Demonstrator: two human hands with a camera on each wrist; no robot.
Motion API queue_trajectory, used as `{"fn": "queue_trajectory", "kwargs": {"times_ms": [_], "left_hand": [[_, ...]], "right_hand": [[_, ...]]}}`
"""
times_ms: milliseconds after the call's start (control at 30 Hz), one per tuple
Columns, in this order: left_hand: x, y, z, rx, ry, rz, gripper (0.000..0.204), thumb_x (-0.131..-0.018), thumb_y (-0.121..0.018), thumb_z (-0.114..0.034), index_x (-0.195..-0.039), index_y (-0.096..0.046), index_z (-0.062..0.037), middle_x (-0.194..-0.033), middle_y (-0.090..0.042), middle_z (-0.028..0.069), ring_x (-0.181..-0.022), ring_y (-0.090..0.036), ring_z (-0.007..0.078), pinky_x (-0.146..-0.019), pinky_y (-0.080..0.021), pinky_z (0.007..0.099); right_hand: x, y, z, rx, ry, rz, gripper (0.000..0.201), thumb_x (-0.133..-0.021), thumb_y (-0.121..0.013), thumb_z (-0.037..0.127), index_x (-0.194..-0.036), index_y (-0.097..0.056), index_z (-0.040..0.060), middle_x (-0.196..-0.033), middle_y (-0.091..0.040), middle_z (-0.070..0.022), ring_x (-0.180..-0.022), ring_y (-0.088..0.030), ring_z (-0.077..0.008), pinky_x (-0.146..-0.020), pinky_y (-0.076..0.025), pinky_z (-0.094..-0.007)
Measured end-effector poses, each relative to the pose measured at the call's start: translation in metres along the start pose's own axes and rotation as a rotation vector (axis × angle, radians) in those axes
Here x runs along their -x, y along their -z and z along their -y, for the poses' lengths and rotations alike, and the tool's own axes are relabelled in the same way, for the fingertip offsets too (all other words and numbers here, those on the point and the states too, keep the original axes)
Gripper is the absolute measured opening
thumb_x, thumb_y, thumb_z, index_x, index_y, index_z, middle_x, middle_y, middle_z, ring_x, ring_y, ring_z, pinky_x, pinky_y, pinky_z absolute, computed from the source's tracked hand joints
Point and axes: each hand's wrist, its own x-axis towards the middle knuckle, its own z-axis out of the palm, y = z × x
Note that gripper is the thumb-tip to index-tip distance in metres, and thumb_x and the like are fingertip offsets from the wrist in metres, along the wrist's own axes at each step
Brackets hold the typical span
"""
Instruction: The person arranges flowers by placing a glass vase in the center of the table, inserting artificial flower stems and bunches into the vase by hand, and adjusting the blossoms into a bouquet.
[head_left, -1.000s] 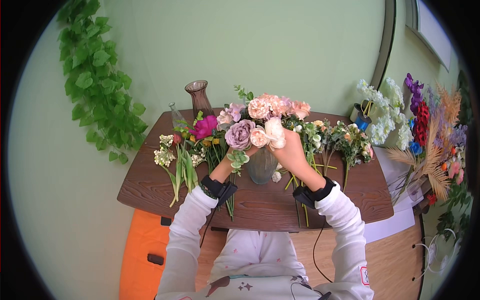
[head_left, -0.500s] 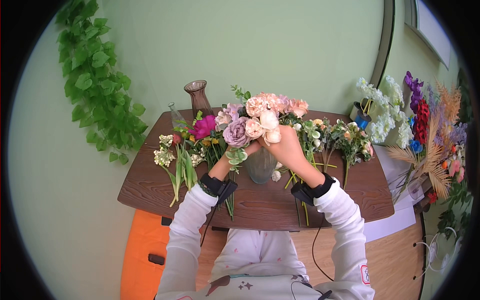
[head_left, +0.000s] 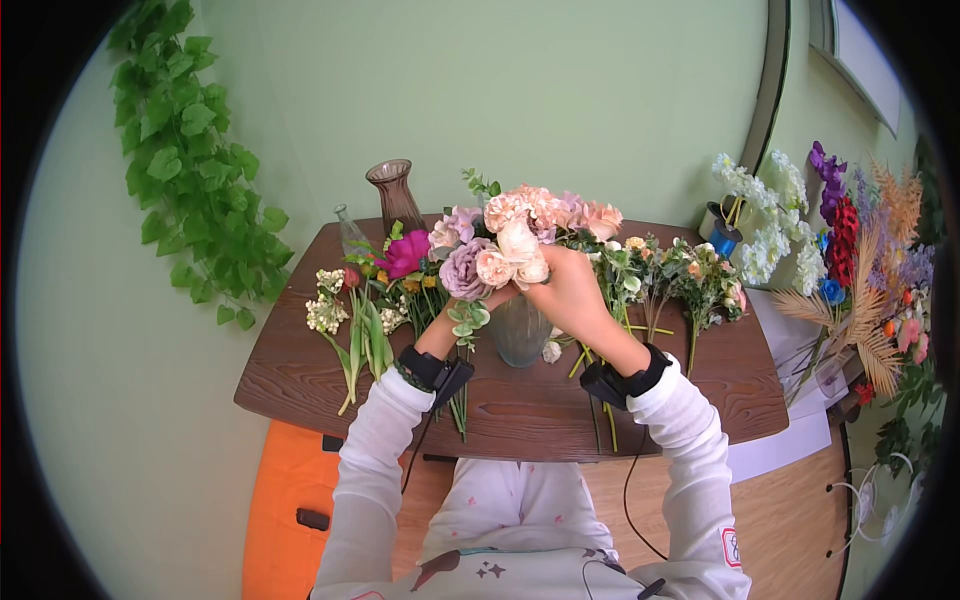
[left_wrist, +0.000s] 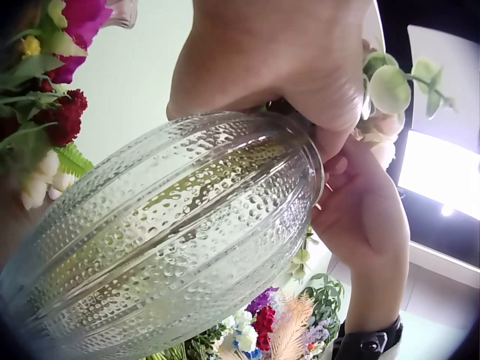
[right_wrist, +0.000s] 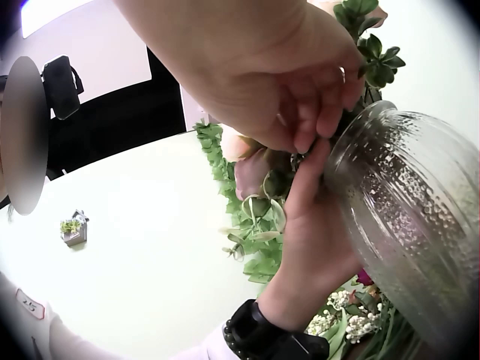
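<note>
A ribbed clear glass vase (head_left: 520, 338) stands at the middle of the table, green stems showing through its wall. Above its rim spreads a bouquet of peach hydrangea (head_left: 528, 207), a mauve rose (head_left: 465, 270) and eucalyptus leaves (head_left: 468, 318). My left hand (left_wrist: 270, 64) grips the stems right at the vase mouth, its thumb along them; blossoms hide most of it in the head view. With curled fingers my right hand (head_left: 568, 290) pinches the stem of a cluster of pale peach roses (head_left: 515, 252) just above the rim. Both hands' fingertips meet there.
Left on the table (head_left: 300, 385) lie tulips (head_left: 370, 335), white berry sprigs (head_left: 326, 312) and a magenta flower (head_left: 405, 254). A tall brown glass vase (head_left: 397, 200) stands behind. Small-flowered sprays (head_left: 700, 285) lie on the right. More flowers (head_left: 850, 250) stand beyond the right edge.
The pale peach roses have shifted left in front of the hydrangea and turned, with my right hand moving slightly left alongside. My left hand and the vase stay almost where they were.
</note>
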Motion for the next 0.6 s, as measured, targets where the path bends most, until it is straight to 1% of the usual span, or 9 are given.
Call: {"fn": "queue_trajectory", "kwargs": {"times_ms": [33, 100, 267, 333, 367, 433, 467, 500, 600], "left_hand": [[0.0, -0.001, -0.006, 0.0, 0.001, -0.002, 0.048, -0.076, -0.07, -0.024, -0.117, -0.051, -0.0091, -0.117, -0.053, 0.0065, -0.108, -0.05, 0.021, -0.095, -0.038, 0.034], [0.001, -0.004, -0.018, 0.13, 0.167, -0.123, 0.046, -0.077, -0.069, -0.02, -0.118, -0.05, -0.0087, -0.117, -0.053, 0.0067, -0.109, -0.049, 0.0206, -0.095, -0.038, 0.0336], [0.002, -0.004, -0.013, 0.208, 0.224, -0.133, 0.047, -0.079, -0.067, -0.018, -0.12, -0.048, -0.0069, -0.12, -0.051, 0.0064, -0.11, -0.048, 0.018, -0.095, -0.038, 0.0318], [0.001, -0.005, -0.017, 0.264, 0.246, -0.136, 0.047, -0.08, -0.067, -0.018, -0.121, -0.048, -0.0064, -0.121, -0.05, 0.006, -0.111, -0.047, 0.0171, -0.095, -0.037, 0.0312], [0.001, -0.006, -0.024, 0.274, 0.249, -0.144, 0.045, -0.082, -0.063, -0.016, -0.123, -0.047, -0.0057, -0.122, -0.049, 0.0057, -0.112, -0.046, 0.0168, -0.095, -0.037, 0.0308], [0.001, -0.009, -0.039, 0.289, 0.252, -0.152, 0.043, -0.084, -0.06, -0.013, -0.124, -0.046, -0.005, -0.124, -0.048, 0.0054, -0.113, -0.045, 0.0164, -0.095, -0.038, 0.0303], [0.0, -0.011, -0.046, 0.274, 0.319, -0.188, 0.044, -0.084, -0.061, -0.014, -0.124, -0.046, -0.0046, -0.123, -0.048, 0.0055, -0.112, -0.045, 0.0163, -0.095, -0.037, 0.0303], [0.0, -0.013, -0.049, 0.257, 0.386, -0.223, 0.044, -0.083, -0.062, -0.014, -0.123, -0.047, -0.0042, -0.123, -0.049, 0.0056, -0.112, -0.046, 0.0163, -0.095, -0.037, 0.0303], [0.001, -0.013, -0.045, 0.218, 0.372, -0.231, 0.044, -0.083, -0.062, -0.015, -0.122, -0.047, -0.0039, -0.122, -0.05, 0.0053, -0.111, -0.046, 0.0158, -0.094, -0.037, 0.0302]], "right_hand": [[0.0, -0.001, 0.0, 0.038, -0.012, 0.019, 0.018, -0.069, -0.064, 0.012, -0.085, -0.064, 0.0038, -0.074, -0.062, -0.0175, -0.071, -0.06, -0.036, -0.061, -0.047, -0.0377], [0.0, -0.002, -0.002, 0.034, -0.018, 0.018, 0.018, -0.069, -0.064, 0.013, -0.085, -0.063, 0.0031, -0.074, -0.062, -0.0178, -0.071, -0.06, -0.0353, -0.061, -0.047, -0.0375], [0.007, 0.004, -0.004, -0.052, 0.008, 0.059, 0.025, -0.07, -0.066, 0.012, -0.091, -0.062, 0.0014, -0.079, -0.063, -0.0163, -0.072, -0.062, -0.0292, -0.066, -0.047, -0.0346], [0.012, 0.015, -0.001, -0.113, 0.012, 0.091, 0.025, -0.079, -0.061, 0.008, -0.101, -0.059, -0.0022, -0.089, -0.065, -0.0093, -0.081, -0.061, -0.0153, -0.075, -0.046, -0.0276], [0.013, 0.021, -0.002, -0.112, 0.012, 0.091, 0.025, -0.079, -0.061, 0.008, -0.101, -0.059, -0.0022, -0.089, -0.065, -0.0093, -0.081, -0.061, -0.0153, -0.075, -0.046, -0.0276], [0.018, 0.036, -0.007, -0.311, -0.063, 0.02, 0.022, -0.082, -0.059, 0.01, -0.102, -0.06, 0.0003, -0.087, -0.065, -0.0065, -0.082, -0.061, -0.0133, -0.075, -0.047, -0.0276], [0.021, 0.045, -0.008, -0.387, -0.153, 0.01, 0.018, -0.085, -0.056, 0.009, -0.1, -0.061, -0.0003, -0.085, -0.064, -0.005, -0.081, -0.059, -0.0104, -0.073, -0.047, -0.0253], [0.023, 0.054, -0.006, -0.464, -0.151, -0.045, 0.016, -0.087, -0.054, 0.01, -0.096, -0.062, -0.0009, -0.08, -0.063, -0.005, -0.075, -0.059, -0.0093, -0.069, -0.046, -0.0233], [0.029, 0.08, -0.017, -0.376, -0.176, -0.19, 0.024, -0.091, -0.048, 0.017, -0.087, -0.063, -0.0008, -0.072, -0.061, -0.0035, -0.063, -0.055, -0.008, -0.06, -0.043, -0.0205]]}}
